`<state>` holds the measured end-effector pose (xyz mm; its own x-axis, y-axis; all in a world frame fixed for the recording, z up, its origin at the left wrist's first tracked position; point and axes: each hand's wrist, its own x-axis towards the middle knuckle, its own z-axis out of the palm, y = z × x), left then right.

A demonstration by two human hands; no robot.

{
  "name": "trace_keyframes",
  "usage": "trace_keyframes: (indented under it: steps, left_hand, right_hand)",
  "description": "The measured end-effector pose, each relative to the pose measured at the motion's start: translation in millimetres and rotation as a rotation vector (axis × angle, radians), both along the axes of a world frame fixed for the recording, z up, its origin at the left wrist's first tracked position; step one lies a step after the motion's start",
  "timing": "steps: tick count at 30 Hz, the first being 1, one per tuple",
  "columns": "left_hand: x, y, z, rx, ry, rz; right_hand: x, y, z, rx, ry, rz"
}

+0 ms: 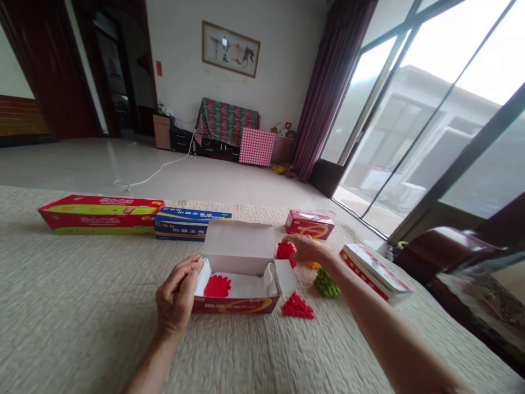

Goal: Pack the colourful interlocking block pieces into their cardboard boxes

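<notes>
An open red cardboard box [235,305] with a white lining stands on the quilted cover, its lid [238,238] raised at the back. Inside, toward the left, lies a flat red plastic piece with notched edges [217,286]. My left hand [177,295] is closed around the box's left end, thumb toward me. Beyond the box's right end, my right hand [305,249] is closed with its fingertips on another notched red plastic piece [286,251]. Near it lie a yellow piece [314,265], partly hidden by the hand, a green cluster [327,283] and a red triangular piece [298,306].
Farther back stand a long red and green box [102,216], a blue box [180,223] and a small red box [309,225]. A white and red box [374,273] lies right of my right forearm. The cover [98,306] ends at the tiled floor [197,180].
</notes>
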<state>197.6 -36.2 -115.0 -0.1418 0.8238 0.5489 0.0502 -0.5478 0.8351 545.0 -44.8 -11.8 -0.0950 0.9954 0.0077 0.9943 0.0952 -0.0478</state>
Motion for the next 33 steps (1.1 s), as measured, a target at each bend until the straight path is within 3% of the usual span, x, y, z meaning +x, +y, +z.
trace_keyframes:
  steps: [3,6,8,11,14,18,24,33]
  left_hand:
    - [0,0,1.2,-0.006,0.003,0.002]
    - [1,-1,3.9,-0.005,0.006,0.007]
    - [2,-1,5.8,0.002,0.003,0.01]
    - [2,-2,7.3,0.013,0.01,0.018]
    - [2,-1,7.0,0.026,0.017,0.024]
    - [3,-1,5.9,0.038,0.017,0.035]
    - [3,-1,6.2,0.026,0.019,0.032]
    - [3,-2,8.2,0.031,0.028,0.04]
  right_hand:
    - [5,-4,5,-0.014,0.066,0.04]
    - [2,-14,19,0.076,0.084,0.006]
    - [-10,-24,31,0.161,0.139,0.02]
    - [-44,-41,45,0.224,0.293,0.163]
    - [-85,-55,48,0.154,0.335,0.28]
    - [-118,-60,41,0.0,0.285,0.322]
    - [-118,-55,33,-0.066,0.241,0.32]
    - [-102,-62,38,0.084,0.302,0.282]
